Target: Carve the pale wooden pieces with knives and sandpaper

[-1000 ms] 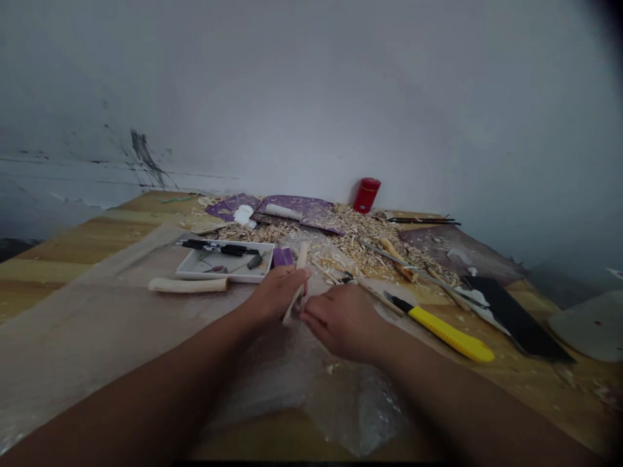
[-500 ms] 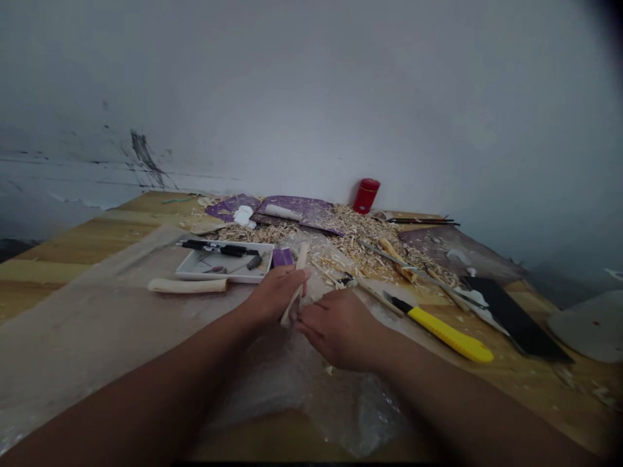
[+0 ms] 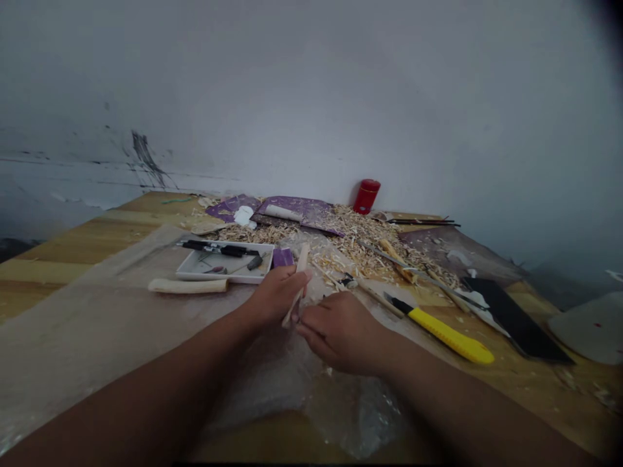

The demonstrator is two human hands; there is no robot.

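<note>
A slim pale wooden piece (image 3: 302,258) slants between my hands, its lower end pointing toward me. My left hand (image 3: 277,293) is closed around its middle, thumb lying along the top. Close to the lower end, my right hand (image 3: 345,334) is closed with its fingertips against the wood. Whatever those right fingers pinch is hidden or too small to name. Under both hands lies crumpled clear plastic sheeting (image 3: 263,383). A curved pale wooden handle (image 3: 187,286) rests on the sheet to the left.
A white tray (image 3: 182,275) holds black pens and small bits. Wood shavings (image 3: 360,233) are heaped behind, by purple sheets (image 3: 311,207) and a red canister (image 3: 366,196). On the right lie a yellow utility knife (image 3: 450,334), blade tip toward my hands, and a black slab (image 3: 520,318).
My right hand has shifted very slightly downward at the lower end of the wooden piece. My left hand keeps its hold, and the things on the table stay where they were.
</note>
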